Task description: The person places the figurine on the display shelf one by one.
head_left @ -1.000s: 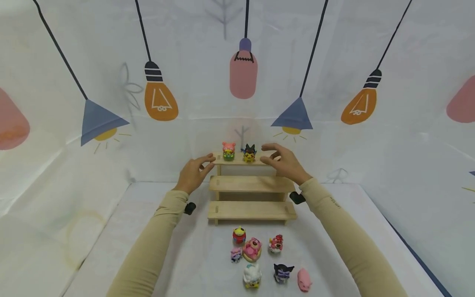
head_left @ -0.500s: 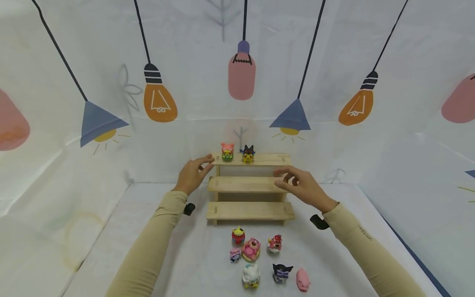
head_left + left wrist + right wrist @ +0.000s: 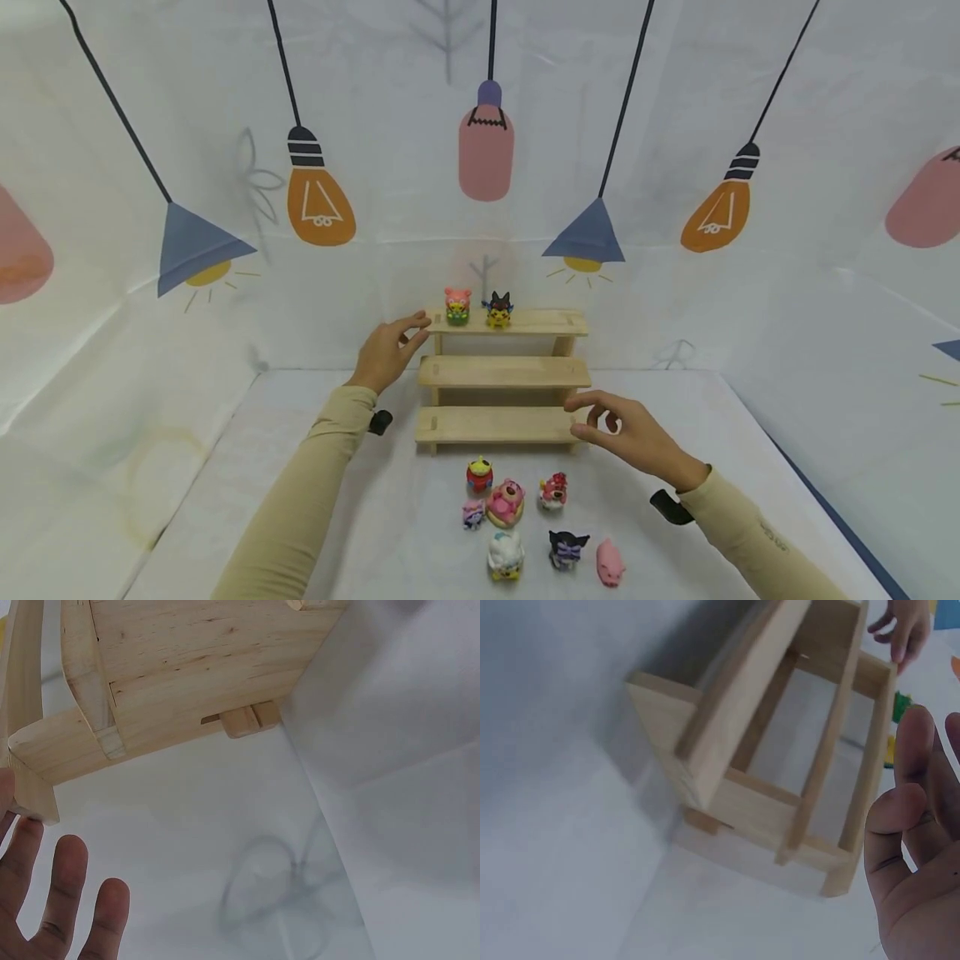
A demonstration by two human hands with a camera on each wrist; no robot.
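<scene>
A three-step wooden display stand (image 3: pixel 502 373) stands against the back wall. My left hand (image 3: pixel 385 354) holds the left end of its top step between thumb and fingertips; its other fingers stick out free in the left wrist view. Two figurines stand on that step: a yellow one with a pink hood (image 3: pixel 457 307) and a yellow one with a dark pointed-eared hood (image 3: pixel 498 310). My right hand (image 3: pixel 633 429) hovers by the right end of the bottom step, fingers loosely bent, thumb and index apart, nothing between them.
In front of the stand lie several figurines: a red one with a yellow top (image 3: pixel 480 474), a pink bear (image 3: pixel 506 503), a small purple one (image 3: pixel 473 514), a red-and-white one (image 3: pixel 553 492), a white-hooded one (image 3: pixel 506 554), a black-hooded one (image 3: pixel 567 550) and a pink pig (image 3: pixel 611 563).
My right hand has come away from the top step, moving down and to the right past the middle step to the bottom one. The left hand stays at the top step's end.
</scene>
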